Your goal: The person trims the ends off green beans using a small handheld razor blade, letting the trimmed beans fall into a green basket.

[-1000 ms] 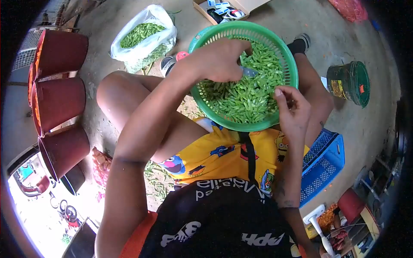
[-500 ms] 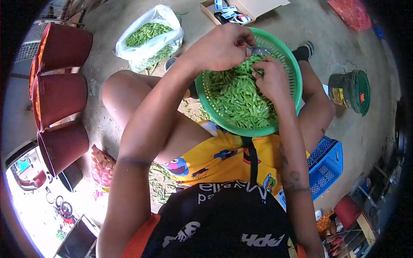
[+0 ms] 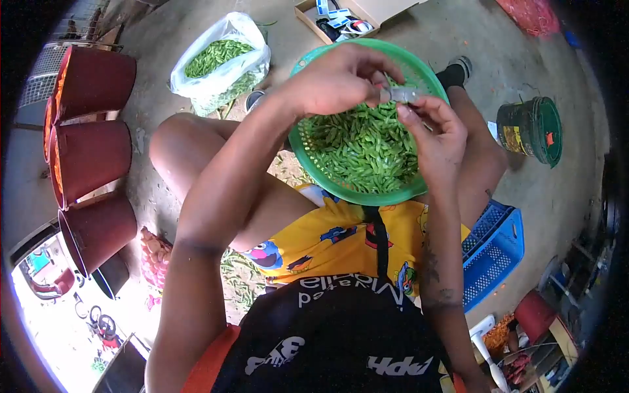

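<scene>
A green plastic basket (image 3: 357, 195) sits across my lap, heaped with small green chili peppers (image 3: 373, 154). Above its far part, my left hand (image 3: 344, 78) is closed in a pinch on a small grey metal blade (image 3: 403, 94); a reddish bit shows by its fingertips. My right hand (image 3: 438, 128) meets the other end of the blade with thumb and fingers bent together. Whatever lies between those right fingertips is too small to make out.
A clear plastic bag (image 3: 226, 65) of green chilies stands beyond my left knee. Dark red buckets (image 3: 95, 154) line the left side. To the right are a dark green bucket (image 3: 529, 131) and a blue crate (image 3: 491, 262). An open cardboard box (image 3: 377, 13) lies at the back.
Both hands have risen from the chilies, and the right hand has turned and shifted right. The blade now spans the gap between them. The whole view has shifted slightly.
</scene>
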{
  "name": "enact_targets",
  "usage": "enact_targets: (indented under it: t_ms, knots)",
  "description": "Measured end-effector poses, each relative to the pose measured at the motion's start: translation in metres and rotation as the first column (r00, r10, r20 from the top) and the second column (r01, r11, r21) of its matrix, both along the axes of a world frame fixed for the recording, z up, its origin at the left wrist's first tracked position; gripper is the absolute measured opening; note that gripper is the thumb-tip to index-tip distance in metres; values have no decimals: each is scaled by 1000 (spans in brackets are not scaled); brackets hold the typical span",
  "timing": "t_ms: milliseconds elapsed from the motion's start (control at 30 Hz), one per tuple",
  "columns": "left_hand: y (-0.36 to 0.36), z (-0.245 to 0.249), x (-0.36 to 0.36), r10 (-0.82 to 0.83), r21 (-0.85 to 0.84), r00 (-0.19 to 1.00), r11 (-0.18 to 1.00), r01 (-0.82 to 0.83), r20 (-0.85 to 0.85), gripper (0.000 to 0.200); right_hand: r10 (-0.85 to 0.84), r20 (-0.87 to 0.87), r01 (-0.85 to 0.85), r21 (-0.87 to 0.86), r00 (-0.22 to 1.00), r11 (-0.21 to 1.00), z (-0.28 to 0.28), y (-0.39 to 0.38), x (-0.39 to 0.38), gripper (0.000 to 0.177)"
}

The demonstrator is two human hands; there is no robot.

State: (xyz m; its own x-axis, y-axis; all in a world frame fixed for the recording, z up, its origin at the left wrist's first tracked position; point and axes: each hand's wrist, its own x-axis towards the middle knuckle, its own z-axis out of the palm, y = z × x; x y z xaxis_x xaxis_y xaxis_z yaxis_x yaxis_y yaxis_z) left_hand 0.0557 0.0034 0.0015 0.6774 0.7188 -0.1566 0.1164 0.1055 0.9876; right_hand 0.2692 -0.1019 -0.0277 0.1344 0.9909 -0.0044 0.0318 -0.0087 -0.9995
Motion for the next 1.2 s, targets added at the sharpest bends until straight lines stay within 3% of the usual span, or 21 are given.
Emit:
enact_targets:
  t_ms: [67,167,233,267,333,433,500,667,767,867,967,1200]
  knots:
    - [-4,-3,6,-118,71,990,990,124,-82,29,-6,70,4,31,998,1000,4,-9,-2,30]
    - [-5,-3,7,-95,49,990,994,101,-102,26,-24,48,25,-14,999,1000,12,-25,-1,29]
    - [-5,-5,6,-92,35,991,995,96,-102,27,-16,-244,-79,-374,970,924,22,-37,9,27]
    - [-6,-6,6,-62,30,996,997,64,-64,25,-15,-243,-79,-373,970,924,20,-41,14,27]
    - [-7,-5,7,-37,21,999,999,37,-25,24,78,-411,-272,-441,909,855,15,-48,22,31]
    - [-7,-5,7,-138,25,986,990,140,-90,30,13,-311,-157,-441,950,884,8,-59,22,28]
    - [-11,-9,11,-150,-93,989,985,148,-12,34,-20,-249,-91,-428,968,899,8,-64,21,27]
    - [-22,-15,24,-212,-43,977,976,211,-5,34,-135,-137,76,-370,981,926,17,-69,7,20]
    - [-21,-17,24,-217,0,973,976,217,-76,31,-146,-105,102,-343,984,934,17,-75,9,19]
    - [-6,-23,15,-155,-115,988,982,153,-9,28,-147,-97,98,-388,984,916,12,-81,19,18]
    - [-1,-21,11,-110,-27,993,994,108,-50,28,-174,-66,133,-407,983,904,13,-82,17,18]
    - [-23,-13,30,-256,-31,962,967,254,-91,32,-193,-123,144,-325,974,935,10,-82,10,18]
